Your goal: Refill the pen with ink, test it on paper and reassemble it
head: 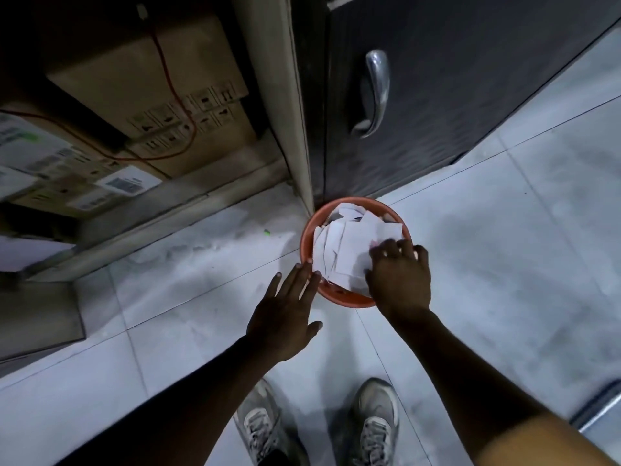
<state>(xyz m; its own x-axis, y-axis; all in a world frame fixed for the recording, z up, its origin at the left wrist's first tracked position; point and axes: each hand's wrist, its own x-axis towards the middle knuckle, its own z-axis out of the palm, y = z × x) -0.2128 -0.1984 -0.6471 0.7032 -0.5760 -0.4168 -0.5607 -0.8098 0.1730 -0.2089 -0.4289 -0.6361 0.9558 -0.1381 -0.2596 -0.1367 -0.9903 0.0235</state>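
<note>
An orange round bin (306, 237) stands on the tiled floor, filled with crumpled white paper (346, 247). My right hand (400, 274) lies over the bin's near right side, fingers bent down onto the paper; whether it grips any sheet I cannot tell. My left hand (285, 311) hovers flat with fingers apart by the bin's left rim, holding nothing. No pen or ink shows anywhere in the head view.
A dark cabinet door with a metal handle (376, 92) rises right behind the bin. Cardboard boxes (148, 95) with a red cable sit under a shelf at the left. My two grey shoes (374, 422) stand on pale floor tiles (504, 264).
</note>
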